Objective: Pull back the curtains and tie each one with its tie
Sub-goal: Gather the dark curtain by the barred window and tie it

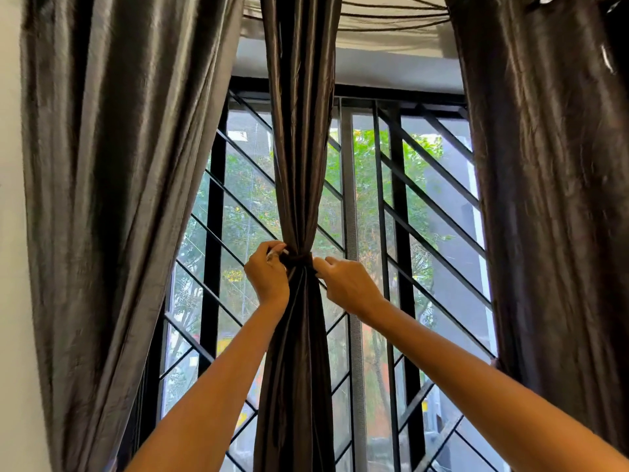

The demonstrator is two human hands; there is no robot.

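Three dark brown shiny curtains hang before a window. The middle curtain (pixel 299 137) is gathered into a narrow bunch, cinched at its waist by a dark tie (pixel 301 259). My left hand (pixel 267 274) pinches the tie's left end with curled fingers. On the tie's right side, my right hand (pixel 347 284) grips the band with its fingers curled. The left curtain (pixel 112 199) and the right curtain (pixel 551 199) hang loose, with no tie visible on them.
Behind the curtains is a window with black diagonal grille bars (pixel 401 233); trees show outside. Thin cords (pixel 391 15) sag across the top between the curtains. A pale wall (pixel 13 301) borders the left edge.
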